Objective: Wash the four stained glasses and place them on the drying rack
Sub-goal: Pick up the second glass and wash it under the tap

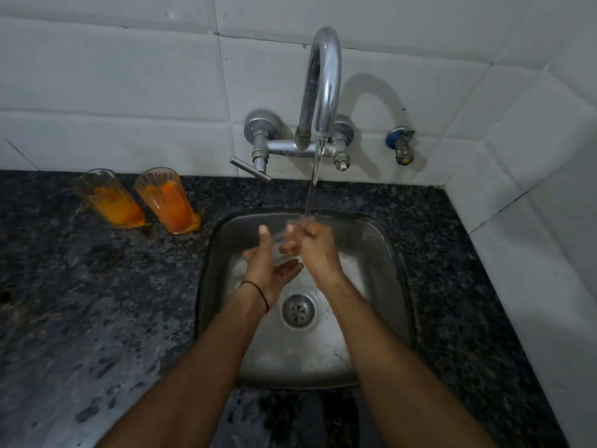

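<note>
Nearest the camera, 2 bare forearms reach forward over the dark speckled granite counter (97, 318) and into the steel sink (381, 253), whose round drain (298, 310) lies between the wrists. A thin black band (258, 291) circles the left wrist. The left hand (269, 260) is open, palm turned up and toward the right, thumb raised and fingers spread, cupping the lower side of a clear glass (284, 240) without closing around it. The right hand (311, 245) is closed around that glass from the right, fingers curled over its upper part, just under the stream of water (312, 189). The glass itself is transparent and blurred by the running water, so its outline and rim are hard to make out; it sits between the 2 hands above the basin, well clear of the sink floor. Farther back on the counter, to the left of the sink and near the wall, stand 2 upright ribbed glasses side by side, close together but apart: the left stained glass (108, 197) and the right stained glass (166, 200), both coated with orange residue inside and each with a small orange smear at its foot. Behind the sink, the chrome tap (323, 85) arches out from the white tiled wall (113, 76), its lever handle (250, 169) pointing left, and a small valve (402, 145) sits on the wall to its right.
</note>
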